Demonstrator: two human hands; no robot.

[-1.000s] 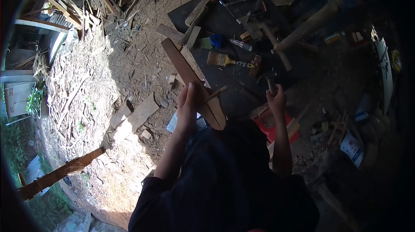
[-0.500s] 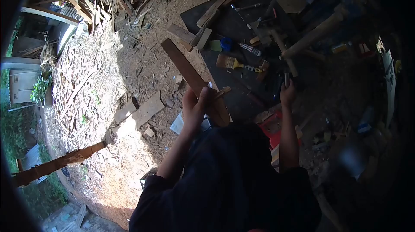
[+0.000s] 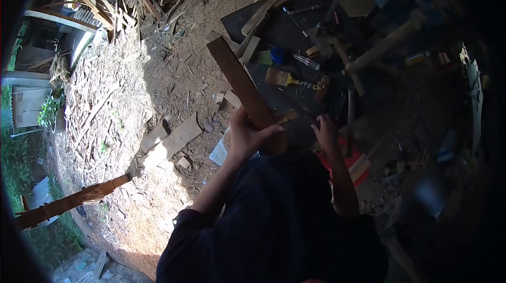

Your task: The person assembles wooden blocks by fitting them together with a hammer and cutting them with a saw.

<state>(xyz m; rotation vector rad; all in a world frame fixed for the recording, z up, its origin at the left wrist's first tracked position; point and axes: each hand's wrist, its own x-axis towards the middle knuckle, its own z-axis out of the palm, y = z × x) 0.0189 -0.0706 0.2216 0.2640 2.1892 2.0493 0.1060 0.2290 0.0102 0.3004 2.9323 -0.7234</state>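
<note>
My left hand [image 3: 249,138] is wrapped around the lower part of a long brown wooden board [image 3: 240,83], its thumb across the face. The board slants up and to the left. A short light wood piece [image 3: 286,117] shows beside the board, right of my thumb. My right hand [image 3: 328,134] is closed at the near end of a dark, thin tool [image 3: 301,108], over the dark board with the tools; shadow hides the exact grip. Right of that hand lies a hammer-like tool [image 3: 351,117] with a long handle.
On the dark board [image 3: 232,19] are a wide paintbrush [image 3: 278,77], a blue item [image 3: 277,55], a ratchet-like tool [image 3: 308,9] and wood pieces. A red tray [image 3: 356,169] sits near my right forearm. Wood scraps [image 3: 182,134] litter the ground at left; a post [image 3: 79,198] stands lower left.
My right hand has let go of the hammer-like tool and moved left and down to the dark thin tool. In my left hand, the board has shifted slightly right and turned, and its thumb is stretched further.
</note>
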